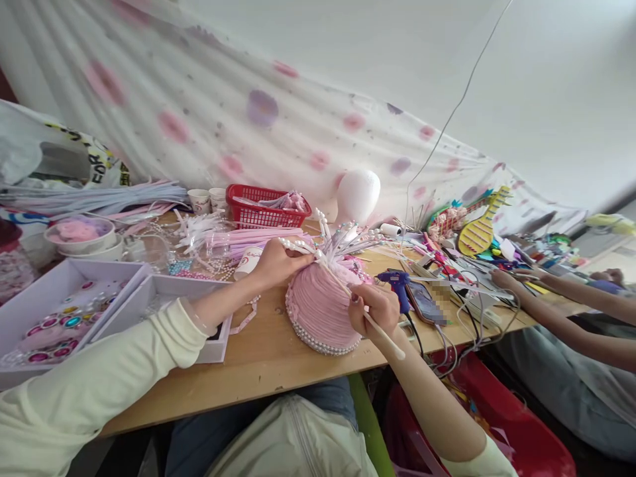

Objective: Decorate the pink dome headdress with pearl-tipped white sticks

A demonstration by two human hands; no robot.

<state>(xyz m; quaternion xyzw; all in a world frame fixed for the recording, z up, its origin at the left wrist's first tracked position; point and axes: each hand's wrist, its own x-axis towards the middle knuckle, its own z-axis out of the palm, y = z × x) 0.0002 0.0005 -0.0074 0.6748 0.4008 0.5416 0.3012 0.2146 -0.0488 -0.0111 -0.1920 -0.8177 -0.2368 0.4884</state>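
Observation:
A pink pleated dome (320, 306), edged with white pearls at its base, stands on the table in front of me. White pearl sprays (342, 242) and tulle rise from its top. My left hand (281, 264) is closed at the top left of the dome, pinching a white pearl strand (298, 246). To the right, my right hand (373, 308) is wrapped round a thin cream stick (383, 333) with a rounded lower end. The stick slants across the dome, its upper end reaching the base of the pearls.
Left are white boxes (163, 285) of gems and beads. Behind stand a red basket (268, 205), paper cups and a white foam head (358, 195). A blue glue gun (397, 286), a phone (427, 301) and cables lie right. Another person's hands (507, 279) work farther right.

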